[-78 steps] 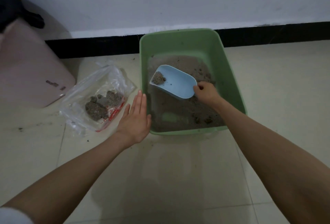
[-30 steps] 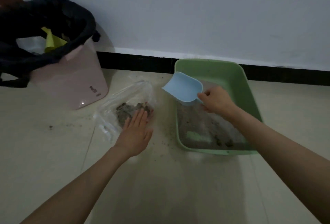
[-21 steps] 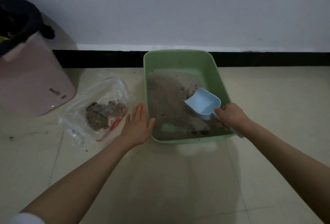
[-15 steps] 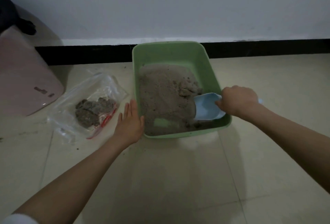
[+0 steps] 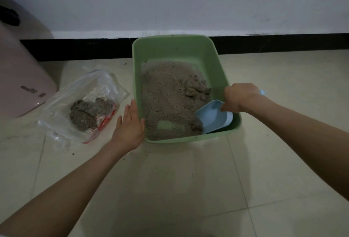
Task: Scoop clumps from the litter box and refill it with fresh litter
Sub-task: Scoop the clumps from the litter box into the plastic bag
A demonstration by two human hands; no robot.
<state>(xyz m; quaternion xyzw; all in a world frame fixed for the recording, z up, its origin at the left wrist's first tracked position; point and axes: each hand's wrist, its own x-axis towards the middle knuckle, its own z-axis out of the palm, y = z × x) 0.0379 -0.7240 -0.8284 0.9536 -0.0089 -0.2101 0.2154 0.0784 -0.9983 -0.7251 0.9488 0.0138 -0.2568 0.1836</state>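
Observation:
A green litter box (image 5: 174,47) stands on the floor against the wall, half filled with grey litter (image 5: 164,97). A darker clump (image 5: 196,89) lies at the right side of the litter. My right hand (image 5: 240,96) grips the handle of a light blue scoop (image 5: 213,116), whose mouth rests low in the box's near right corner, against the litter. My left hand (image 5: 129,125) lies flat and open on the floor, touching the box's left wall. Left of it, a clear plastic bag (image 5: 83,104) holds several scooped clumps (image 5: 88,112).
A pink bin (image 5: 20,78) with a black liner stands at the far left. A black skirting board (image 5: 85,48) and white wall run behind the box. Crumbs of litter are scattered on the pale floor tiles (image 5: 170,189) near the bag.
The scoop went over to the bag, came back empty and has moved down into the box's near right corner. My left hand stayed flat beside the box.

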